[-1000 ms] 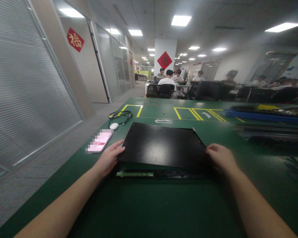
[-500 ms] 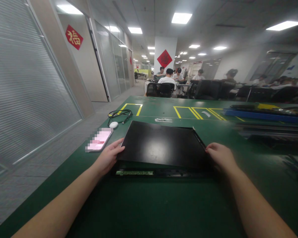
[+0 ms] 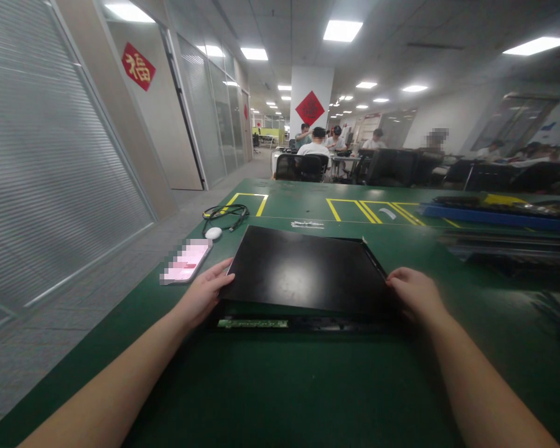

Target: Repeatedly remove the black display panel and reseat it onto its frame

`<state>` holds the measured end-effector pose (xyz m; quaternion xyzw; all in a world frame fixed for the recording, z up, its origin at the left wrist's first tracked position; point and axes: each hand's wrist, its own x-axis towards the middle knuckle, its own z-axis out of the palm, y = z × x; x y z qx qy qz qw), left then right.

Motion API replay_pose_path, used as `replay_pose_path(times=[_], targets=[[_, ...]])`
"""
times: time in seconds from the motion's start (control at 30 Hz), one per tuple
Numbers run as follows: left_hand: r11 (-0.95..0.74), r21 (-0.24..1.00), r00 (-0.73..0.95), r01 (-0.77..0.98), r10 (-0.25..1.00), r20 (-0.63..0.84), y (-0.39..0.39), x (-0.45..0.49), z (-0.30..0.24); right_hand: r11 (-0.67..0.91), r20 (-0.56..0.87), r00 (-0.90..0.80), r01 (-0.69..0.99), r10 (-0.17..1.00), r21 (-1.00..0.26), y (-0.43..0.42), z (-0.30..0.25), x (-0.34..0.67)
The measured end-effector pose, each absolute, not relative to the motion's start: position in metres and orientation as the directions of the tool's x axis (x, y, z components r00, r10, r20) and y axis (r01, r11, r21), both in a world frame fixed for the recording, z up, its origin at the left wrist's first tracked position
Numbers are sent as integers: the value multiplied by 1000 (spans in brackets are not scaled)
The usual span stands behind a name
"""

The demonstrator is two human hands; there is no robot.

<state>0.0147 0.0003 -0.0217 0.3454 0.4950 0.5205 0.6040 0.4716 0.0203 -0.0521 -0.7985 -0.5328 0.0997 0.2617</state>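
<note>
A glossy black display panel lies at a slant above a dark frame, its near edge raised. A narrow green circuit board shows in the gap along the near side. My left hand is closed on the panel's left edge, thumb on top and fingers partly hidden beneath. At the right edge my right hand pinches the panel's side; whether it touches the frame too, I cannot tell.
On the green table, a pink-screened phone, white round object and coiled black cable lie left. Dark long parts and a blue tray lie right. Several people sit at desks beyond.
Both hands keep their hold, and the panel stays at nearly the same slant. The whole view has shifted only very slightly.
</note>
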Motion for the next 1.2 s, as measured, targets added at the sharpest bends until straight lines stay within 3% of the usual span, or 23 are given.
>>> replay_pose_path(times=[0.27, 0.53, 0.8, 1.2], targets=[[151, 972, -33, -182, 987, -160, 3, 10, -28, -303, 110, 419, 792, 901, -531, 20, -51, 472], [1, 979, -128, 202, 991, 25, 14, -4, -46, -296, 121, 420, 789, 899, -538, 20, -51, 470], [56, 961, -100, 269, 995, -30, 17, -6, -53, -312, 94, 428, 775, 899, -550, 20, -49, 471], [-20, 862, -41, 507, 998, 47, 24, -12, -67, -299, 104, 407, 799, 907, -522, 19, -49, 471]])
